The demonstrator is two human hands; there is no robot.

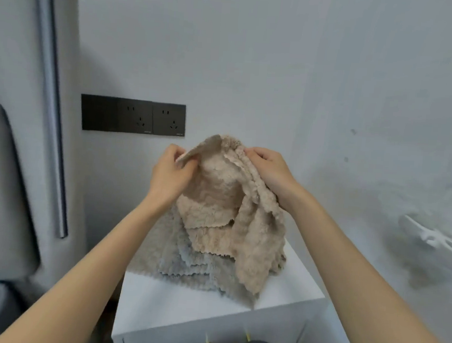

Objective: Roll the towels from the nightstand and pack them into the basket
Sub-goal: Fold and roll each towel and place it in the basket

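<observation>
Fluffy scallop-edged beige towel [217,195] held up at 12 o'clock above fleecy stack [184,268] on white nightstand [177,300], left grip [169,172] pinching its corner at 9 o'clock, right grip [270,172] pinching bunched edge at 3 o'clock

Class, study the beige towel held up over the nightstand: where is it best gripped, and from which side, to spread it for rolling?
Pinch the beige towel along its top edge, one hand coming from each side, as the left hand and right hand do now. It hangs bunched below them, so drawing that edge apart should open it.
</observation>
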